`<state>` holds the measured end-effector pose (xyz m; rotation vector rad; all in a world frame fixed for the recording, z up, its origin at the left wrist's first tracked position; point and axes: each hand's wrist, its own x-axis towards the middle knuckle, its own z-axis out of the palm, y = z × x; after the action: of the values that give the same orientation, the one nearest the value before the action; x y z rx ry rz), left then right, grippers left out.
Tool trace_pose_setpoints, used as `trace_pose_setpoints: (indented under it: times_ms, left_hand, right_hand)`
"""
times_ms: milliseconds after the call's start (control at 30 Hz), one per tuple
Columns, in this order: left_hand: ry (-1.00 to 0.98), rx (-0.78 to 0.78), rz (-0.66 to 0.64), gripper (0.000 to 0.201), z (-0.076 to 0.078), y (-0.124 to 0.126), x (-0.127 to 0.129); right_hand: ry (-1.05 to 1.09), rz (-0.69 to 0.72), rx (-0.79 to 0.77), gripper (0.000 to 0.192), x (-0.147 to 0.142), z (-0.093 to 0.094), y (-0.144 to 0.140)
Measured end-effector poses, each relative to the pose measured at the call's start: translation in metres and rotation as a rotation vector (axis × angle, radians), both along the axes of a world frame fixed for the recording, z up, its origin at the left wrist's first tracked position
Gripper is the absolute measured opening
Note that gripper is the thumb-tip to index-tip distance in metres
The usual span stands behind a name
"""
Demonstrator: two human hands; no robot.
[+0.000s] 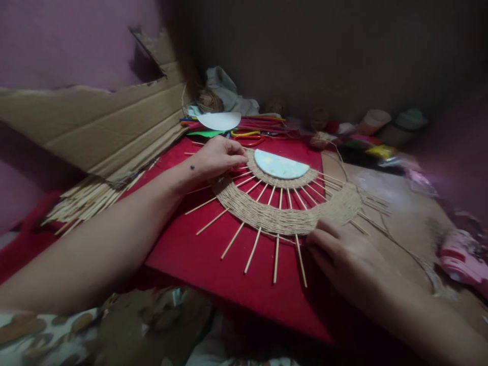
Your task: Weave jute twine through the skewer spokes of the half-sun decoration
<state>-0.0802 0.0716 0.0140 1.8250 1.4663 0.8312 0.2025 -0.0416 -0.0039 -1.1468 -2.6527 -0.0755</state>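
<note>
A half-round twine weaving [263,213] lies on the red table, with thin wooden sticks [277,259] fanning out from it. At its centre sits a pale patterned half-disc [281,164], ringed by a narrow inner twine band. My left hand [219,156] has its thumb and fingers pinched at the weaving's upper left end. Along the outer rim a loose twine strand [282,238] runs to my right hand [339,251], whose fingers are closed at the lower right edge of the wide band. Those fingertips are partly hidden.
Cardboard [114,122] and a bundle of sticks [91,201] lie at left. Behind are a white half-disc [220,121], scissors [247,139] and twine balls [209,101]. A pink glue gun [463,259] rests at right. The red table [213,269] ends near my lap.
</note>
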Motion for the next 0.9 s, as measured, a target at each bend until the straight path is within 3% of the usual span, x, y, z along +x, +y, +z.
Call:
trace_pose_setpoints:
  times_ms: [367, 600, 900]
  left_hand:
    - [0.093, 0.101, 0.112, 0.018, 0.000, 0.005, -0.009]
    - [0.109, 0.135, 0.255, 0.020, -0.001, 0.008, -0.014]
    - [0.158, 0.157, 0.294, 0.021, 0.001, 0.008, -0.017]
  right_hand:
    - [-0.059, -0.010, -0.015, 0.022, 0.004, -0.001, -0.004]
    - [-0.058, 0.014, 0.003, 0.023, 0.005, -0.002, -0.003]
    - [-0.030, 0.024, 0.003, 0.022, 0.008, -0.006, -0.004]
